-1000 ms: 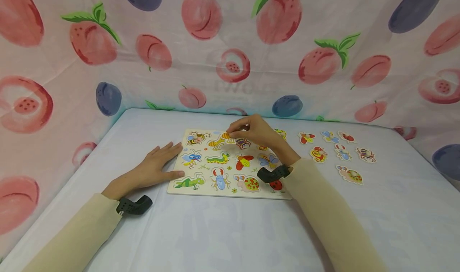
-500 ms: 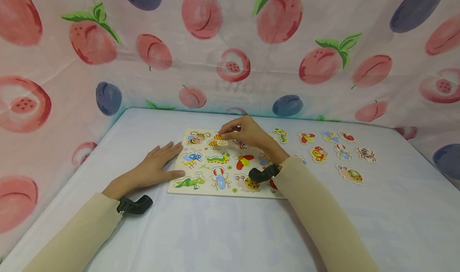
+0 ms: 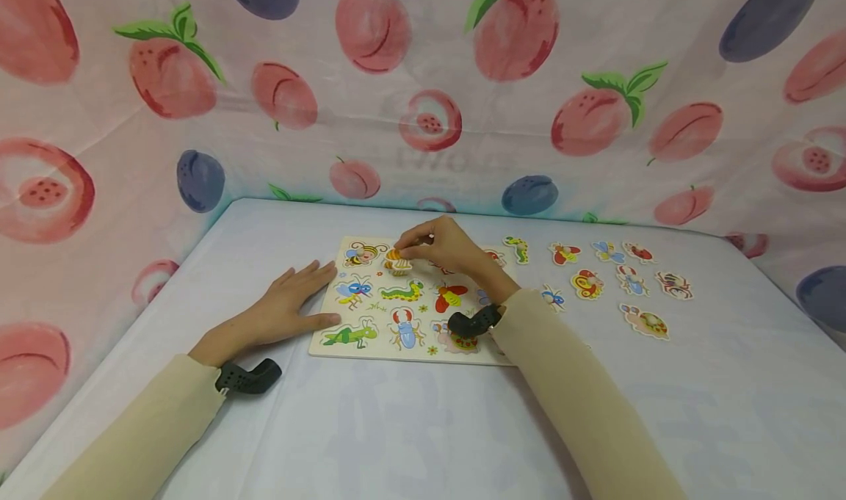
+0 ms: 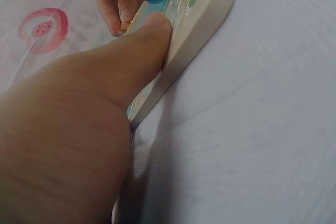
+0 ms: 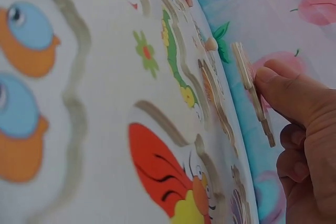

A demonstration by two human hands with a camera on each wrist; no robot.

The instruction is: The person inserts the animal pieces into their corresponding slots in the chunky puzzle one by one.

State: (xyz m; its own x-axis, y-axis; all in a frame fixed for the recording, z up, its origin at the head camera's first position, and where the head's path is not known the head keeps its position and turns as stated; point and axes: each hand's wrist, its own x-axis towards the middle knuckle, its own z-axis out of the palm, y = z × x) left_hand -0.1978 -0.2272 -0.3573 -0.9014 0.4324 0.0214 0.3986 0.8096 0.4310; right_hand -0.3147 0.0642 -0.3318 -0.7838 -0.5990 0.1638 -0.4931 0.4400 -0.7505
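Note:
My right hand (image 3: pixel 456 250) pinches an orange-striped insect puzzle piece (image 3: pixel 394 256) between thumb and fingers. In the right wrist view the piece (image 5: pixel 253 90) is seen edge-on, held just off the board. Beneath it lies the pale insect puzzle board (image 3: pixel 386 350) with its cut-out recesses, close to the matching striped picture in the top row. A bee piece (image 3: pixel 361 254) sits at the board's top left corner. Spread flat, my left hand (image 3: pixel 284 309) rests at the board's left edge. Its thumb (image 4: pixel 152 35) lies on the board's surface in the left wrist view.
Several loose insect pieces lie on the white table right of the board, among them a caterpillar (image 3: pixel 518 250), a snail (image 3: pixel 644 321) and a stag beetle (image 3: pixel 631 280). A fruit-print cloth (image 3: pixel 489 129) hangs behind the table.
My right hand has moved left over the board with the striped piece, which is now over the top row's second picture. The left hand has stayed in place.

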